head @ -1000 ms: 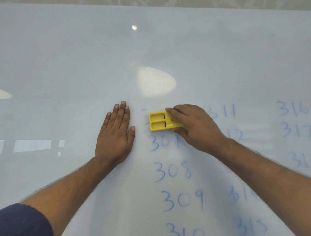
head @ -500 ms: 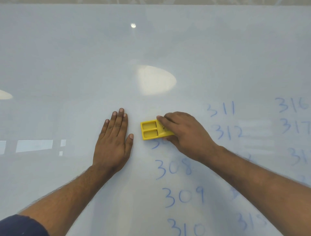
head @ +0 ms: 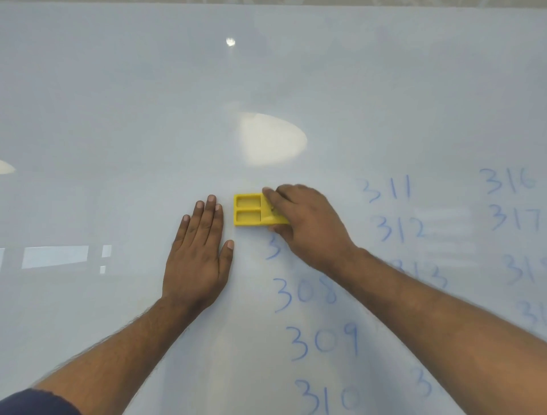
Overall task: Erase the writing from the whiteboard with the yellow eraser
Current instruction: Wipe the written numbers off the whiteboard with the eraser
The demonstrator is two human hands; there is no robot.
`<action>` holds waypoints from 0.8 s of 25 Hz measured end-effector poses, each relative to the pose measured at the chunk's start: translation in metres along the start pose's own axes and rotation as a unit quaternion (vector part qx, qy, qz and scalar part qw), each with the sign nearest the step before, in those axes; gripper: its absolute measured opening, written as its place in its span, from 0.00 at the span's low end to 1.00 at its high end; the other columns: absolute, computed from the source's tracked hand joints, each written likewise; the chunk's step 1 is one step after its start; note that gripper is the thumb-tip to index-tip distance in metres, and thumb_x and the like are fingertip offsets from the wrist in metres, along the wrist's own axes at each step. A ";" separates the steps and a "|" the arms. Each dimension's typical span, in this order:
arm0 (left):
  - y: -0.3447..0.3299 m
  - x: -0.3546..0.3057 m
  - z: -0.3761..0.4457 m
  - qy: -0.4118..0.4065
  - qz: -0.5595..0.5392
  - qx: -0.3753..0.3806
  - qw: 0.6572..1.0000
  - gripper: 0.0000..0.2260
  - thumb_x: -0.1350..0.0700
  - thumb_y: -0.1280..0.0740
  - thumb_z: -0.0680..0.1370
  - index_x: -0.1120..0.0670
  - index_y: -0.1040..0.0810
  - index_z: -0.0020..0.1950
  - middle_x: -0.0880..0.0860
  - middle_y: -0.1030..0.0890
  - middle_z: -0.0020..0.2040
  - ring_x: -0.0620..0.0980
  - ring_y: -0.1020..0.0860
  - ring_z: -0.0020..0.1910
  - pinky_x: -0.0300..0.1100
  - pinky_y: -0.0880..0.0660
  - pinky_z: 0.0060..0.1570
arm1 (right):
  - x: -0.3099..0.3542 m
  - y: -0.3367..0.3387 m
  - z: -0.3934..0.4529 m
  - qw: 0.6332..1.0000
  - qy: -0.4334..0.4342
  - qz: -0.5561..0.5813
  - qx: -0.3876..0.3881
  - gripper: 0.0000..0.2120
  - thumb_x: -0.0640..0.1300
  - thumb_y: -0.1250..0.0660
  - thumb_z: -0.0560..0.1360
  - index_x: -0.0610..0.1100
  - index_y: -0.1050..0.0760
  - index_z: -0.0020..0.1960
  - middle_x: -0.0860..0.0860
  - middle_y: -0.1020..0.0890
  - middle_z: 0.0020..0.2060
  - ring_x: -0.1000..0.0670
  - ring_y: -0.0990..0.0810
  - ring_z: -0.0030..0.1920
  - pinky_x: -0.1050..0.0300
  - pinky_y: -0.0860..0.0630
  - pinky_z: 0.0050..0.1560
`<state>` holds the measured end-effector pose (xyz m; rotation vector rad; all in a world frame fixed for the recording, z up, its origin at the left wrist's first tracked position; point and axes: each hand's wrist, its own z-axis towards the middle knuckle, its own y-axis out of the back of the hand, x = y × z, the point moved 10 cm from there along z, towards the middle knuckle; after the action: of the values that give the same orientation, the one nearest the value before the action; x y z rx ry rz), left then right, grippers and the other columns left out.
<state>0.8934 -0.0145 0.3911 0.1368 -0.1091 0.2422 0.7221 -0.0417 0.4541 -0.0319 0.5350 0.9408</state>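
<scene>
The whiteboard (head: 118, 118) fills the view. My right hand (head: 305, 225) grips the yellow eraser (head: 248, 210) and presses it flat on the board, its two recessed pockets facing me. Just below it a leftover blue "3" (head: 273, 248) shows, with the rest of that number hidden under my hand. Blue numbers 308 (head: 305, 291), 309 (head: 324, 340) and 310 (head: 325, 397) run down below. More columns, 311 (head: 387, 189) and 316 (head: 507, 180), stand to the right. My left hand (head: 198, 254) rests flat on the board, fingers together, just left of the eraser.
Bright reflections of ceiling lights (head: 272, 142) and a window (head: 54, 256) lie on the glossy board. Faint smeared streaks (head: 441, 234) sit between the 312 and 317. The board's top edge (head: 266, 3) runs along the top of the view.
The eraser slid left and down over the 307, wiping most of it, then moved up a little. My left hand stayed flat in place.
</scene>
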 end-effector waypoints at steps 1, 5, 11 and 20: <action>0.000 0.000 -0.001 -0.002 -0.001 -0.001 1.000 0.28 0.48 0.49 0.84 0.58 0.47 0.82 0.53 0.48 0.83 0.50 0.51 0.82 0.51 0.51 0.80 | 0.007 -0.003 -0.014 1.000 0.017 0.004 0.014 0.27 0.48 0.31 0.71 0.39 0.28 0.68 0.43 0.21 0.55 0.39 0.23 0.52 0.46 0.25 0.54; 0.001 0.000 -0.006 -0.002 0.001 -0.005 1.000 0.28 0.49 0.49 0.84 0.58 0.47 0.82 0.54 0.47 0.83 0.51 0.51 0.82 0.51 0.50 0.80 | -0.001 0.003 -0.056 0.997 0.057 -0.026 0.056 0.27 0.48 0.29 0.74 0.41 0.29 0.70 0.46 0.22 0.58 0.42 0.23 0.57 0.47 0.27 0.59; -0.001 -0.002 -0.013 0.011 0.001 -0.001 1.000 0.28 0.49 0.50 0.84 0.58 0.47 0.82 0.54 0.48 0.83 0.51 0.51 0.82 0.52 0.50 0.80 | -0.032 0.016 -0.025 0.998 -0.045 -0.033 0.000 0.28 0.49 0.32 0.72 0.40 0.29 0.70 0.45 0.22 0.54 0.40 0.23 0.51 0.47 0.26 0.52; -0.003 -0.004 -0.024 0.000 -0.004 0.004 1.000 0.29 0.48 0.49 0.83 0.59 0.47 0.82 0.54 0.47 0.83 0.51 0.51 0.82 0.52 0.49 0.80 | 0.008 -0.002 -0.085 0.995 0.064 -0.034 0.070 0.27 0.48 0.30 0.74 0.41 0.30 0.71 0.45 0.22 0.59 0.41 0.24 0.57 0.47 0.27 0.59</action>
<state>0.8923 -0.0146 0.3669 0.1446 -0.1080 0.2350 0.6913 -0.0582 0.3766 0.0149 0.7138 0.8364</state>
